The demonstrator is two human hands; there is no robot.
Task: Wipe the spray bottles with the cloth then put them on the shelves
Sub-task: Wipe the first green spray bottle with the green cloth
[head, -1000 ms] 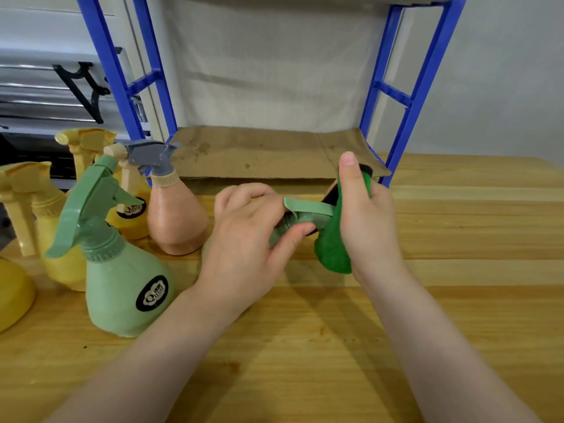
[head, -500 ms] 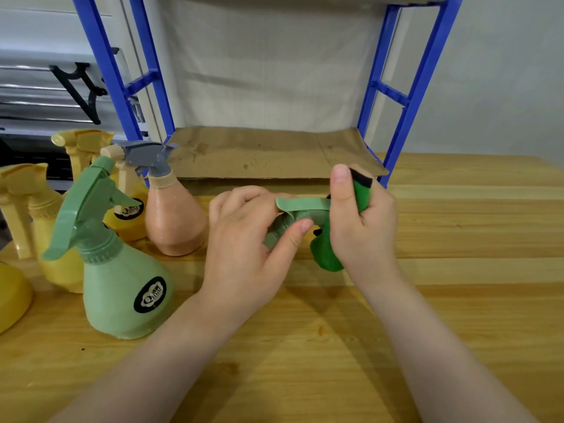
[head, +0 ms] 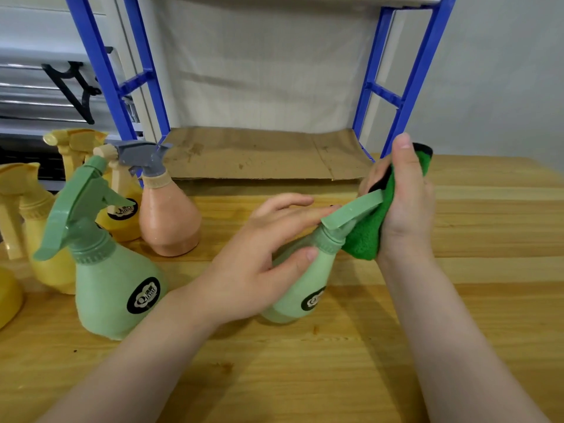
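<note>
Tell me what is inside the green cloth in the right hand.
The green cloth, gripped by the right hand, wraps the spray head of the tilted green bottle that the left hand holds. The nozzle tip is covered.

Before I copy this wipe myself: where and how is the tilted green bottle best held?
Grip the green bottle on its tapering shoulder just under the collar, coming from the left and above, as the left hand does. It lies tilted, head pointing right, so this hold steadies it while leaving the trigger head free for the green cloth in the right hand.
</note>
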